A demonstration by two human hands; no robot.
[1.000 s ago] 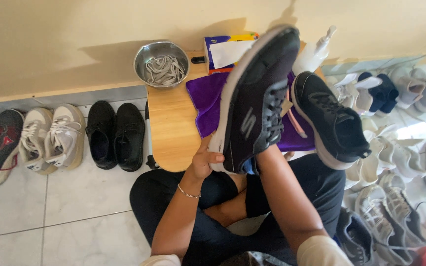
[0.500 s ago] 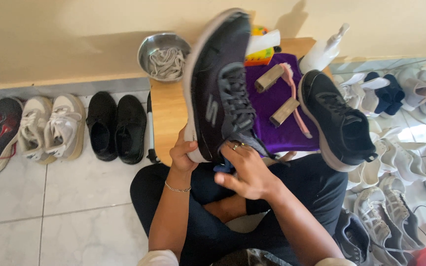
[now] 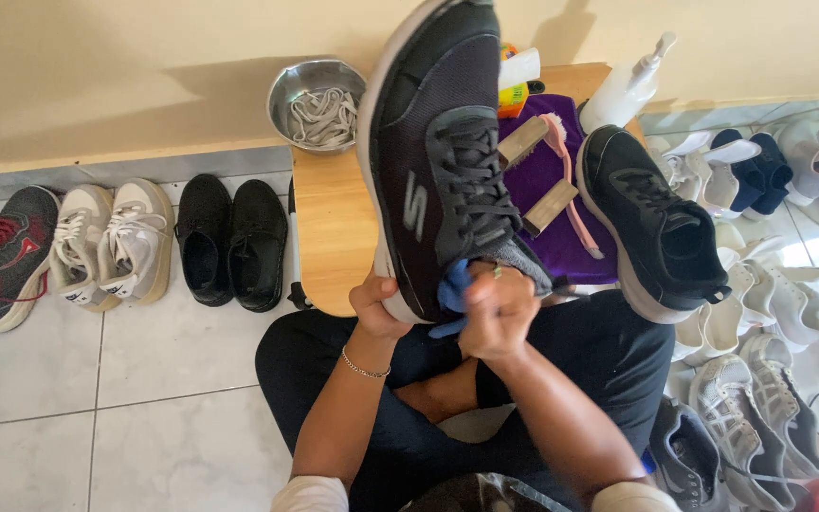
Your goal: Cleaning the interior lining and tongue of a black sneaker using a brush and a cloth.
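Note:
A dark grey sneaker with a white sole is held up, toe pointing away, over a small wooden table. My left hand grips its heel from below. My right hand is closed on a blue cloth pressed against the heel opening. The matching sneaker rests on the table's right side, beside a purple cloth carrying two wooden brushes.
A steel bowl with white laces stands at the table's back left, a white pump bottle at the back right. Shoes line the wall on the left, and many pale shoes crowd the floor right. My crossed legs lie below.
The held sneaker has turned from sole-up to upper-facing and shifted left. My right hand came around to the heel with the blue cloth.

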